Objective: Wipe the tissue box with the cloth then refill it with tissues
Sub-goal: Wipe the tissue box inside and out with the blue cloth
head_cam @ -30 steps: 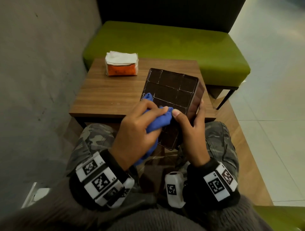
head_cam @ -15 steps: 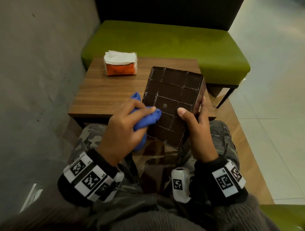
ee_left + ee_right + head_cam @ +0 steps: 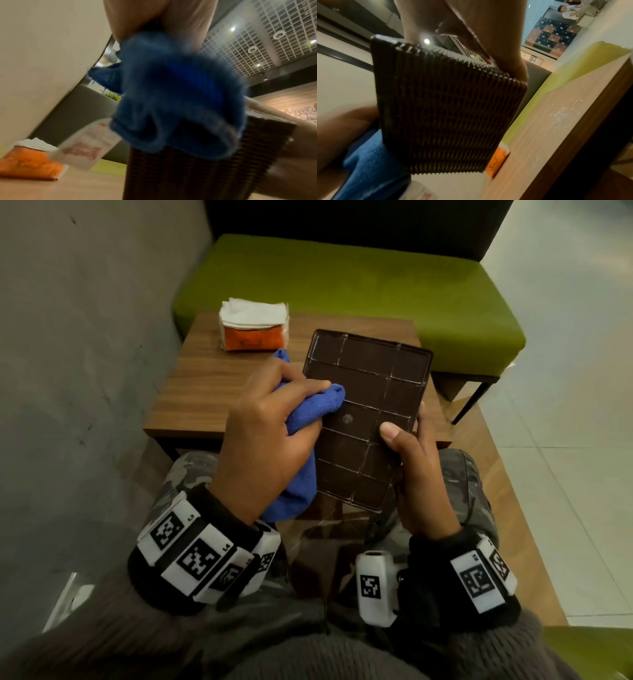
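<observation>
Since half a second ago, moved up along the tissue box [image 3: 368,392]: the left hand [image 3: 267,440], fingers curled tight around the blue cloth [image 3: 305,412], pressing it on the gridded underside. Held tilted above the lap, near edge of the bench [image 3: 205,392] behind it. Clamped on the box's right edge: the right hand [image 3: 416,474], thumb on top. Beyond the box, on the bench, well apart: an orange tissue pack [image 3: 253,328].

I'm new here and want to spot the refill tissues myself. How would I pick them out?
Start at the small wooden table in front of the green bench. At its far left corner, beyond the hands, sits the tissue pack. It is the only thing lying on the table, with an orange wrapper and white tissues showing on top, unlike the dark brown tissue box held above the lap.
</observation>
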